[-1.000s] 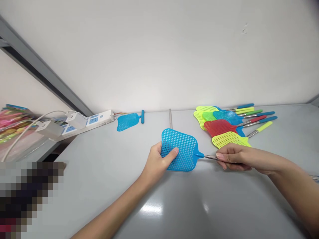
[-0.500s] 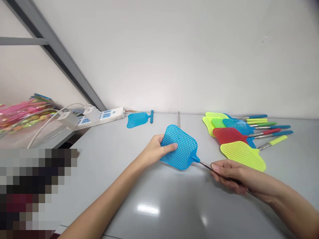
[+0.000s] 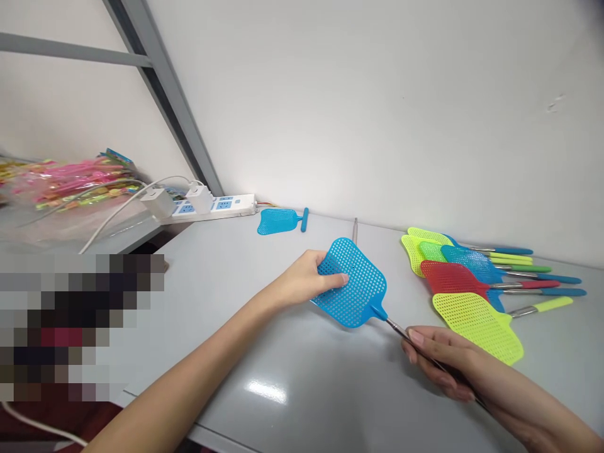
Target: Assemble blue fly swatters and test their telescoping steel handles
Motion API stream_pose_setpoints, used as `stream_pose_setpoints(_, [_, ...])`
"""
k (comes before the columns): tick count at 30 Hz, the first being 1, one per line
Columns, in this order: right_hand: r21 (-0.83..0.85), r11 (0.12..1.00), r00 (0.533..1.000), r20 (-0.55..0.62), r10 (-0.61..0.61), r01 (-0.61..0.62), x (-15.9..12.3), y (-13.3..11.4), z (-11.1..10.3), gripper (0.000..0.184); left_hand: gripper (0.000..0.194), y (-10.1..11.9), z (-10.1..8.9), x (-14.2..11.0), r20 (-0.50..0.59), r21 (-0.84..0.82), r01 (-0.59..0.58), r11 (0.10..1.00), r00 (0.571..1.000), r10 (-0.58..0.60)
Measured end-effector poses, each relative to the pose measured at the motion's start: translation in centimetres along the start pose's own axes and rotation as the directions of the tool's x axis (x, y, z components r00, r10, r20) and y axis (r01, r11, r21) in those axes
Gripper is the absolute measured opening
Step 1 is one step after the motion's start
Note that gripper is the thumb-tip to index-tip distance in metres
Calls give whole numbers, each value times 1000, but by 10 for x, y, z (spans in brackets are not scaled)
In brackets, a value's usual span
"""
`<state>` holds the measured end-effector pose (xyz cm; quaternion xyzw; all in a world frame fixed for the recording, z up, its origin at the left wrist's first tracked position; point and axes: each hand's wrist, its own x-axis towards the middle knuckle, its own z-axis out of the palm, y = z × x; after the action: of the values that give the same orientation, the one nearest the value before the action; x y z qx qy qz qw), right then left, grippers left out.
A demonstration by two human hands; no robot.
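Observation:
My left hand (image 3: 314,277) is closed on the mesh head of a blue fly swatter (image 3: 358,292), thumb on top and the other fingers beneath. The swatter's thin metal rod runs down to the right into my right hand (image 3: 446,358), whose fingers wrap round it. Its far end is hidden behind that hand and wrist. Just beyond the blue head, a thin metal rod (image 3: 355,229) lies on the table. Right of my hands are a yellow fly swatter (image 3: 476,324) and a red fly swatter (image 3: 450,280), part of an overlapping pile of several with metal rods and coloured grips.
A blue swatter head (image 3: 278,221) lies near the wall beside a short blue grip (image 3: 304,220). At the back left is a white power strip (image 3: 245,204) with plugs and cables. Beyond it sits a clear plastic bag (image 3: 70,182) of colourful items. The table (image 3: 226,377) is grey.
The camera view has shifted and tilted, so the scene sits differently in the picture. Both hands keep the same hold on the blue fly swatter.

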<state>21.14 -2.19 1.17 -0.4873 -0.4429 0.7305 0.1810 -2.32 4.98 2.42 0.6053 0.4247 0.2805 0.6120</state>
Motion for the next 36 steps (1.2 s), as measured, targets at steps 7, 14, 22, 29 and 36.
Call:
stream_pose_setpoints(7, [9,1000,1000,7,12,-12,1,1,0,33,20,-2,1,0,-9,48,8,999,1000,-8])
stream_pose_setpoints(14, [3,1000,999,-28,16,-16,4,3,-2,33,21,-3,3,1,-45,86,36,996,998,-32])
stream_pose_setpoints(22, [30,1000,1000,10,3,-3,2,5,-5,32,23,-5,6,2,-84,76,47,996,996,-40])
stream_pose_setpoints(29, [29,1000,1000,4,9,-9,2,3,-5,33,28,-6,6,2,-99,78,52,996,994,-44])
stream_pose_setpoints(36, [40,999,999,18,-30,30,5,2,-5,32,34,-6,9,4,-180,169,99,981,981,-68])
